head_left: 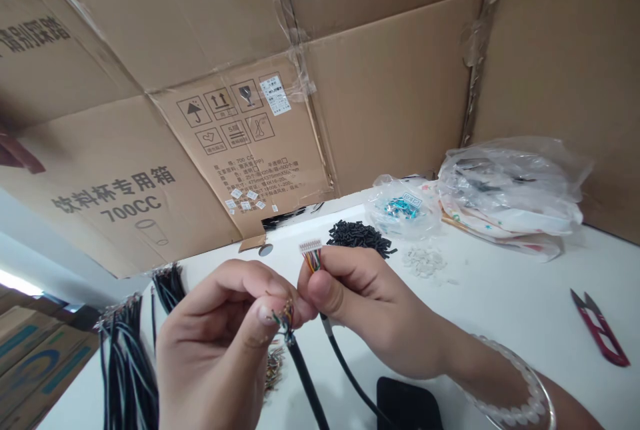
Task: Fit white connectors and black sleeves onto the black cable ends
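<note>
My right hand (367, 310) pinches a small white connector (311, 247) by its short coloured wires, holding it upright above the white table (500, 283). My left hand (220, 343) is closed in a pinch on the stripped coloured wire ends (285, 315) of a black cable (307, 380), right beside the right thumb. The two hands touch at the fingertips. A bead bracelet (520, 397) sits on my right wrist.
Bundles of black cables (125, 363) lie at the left. A pile of black pieces (359, 235), white bits (425, 261), a bag of blue parts (403, 209) and a larger plastic bag (510, 183) lie behind. Red snips (600, 330) rest at right. Cardboard boxes (240, 117) wall the back.
</note>
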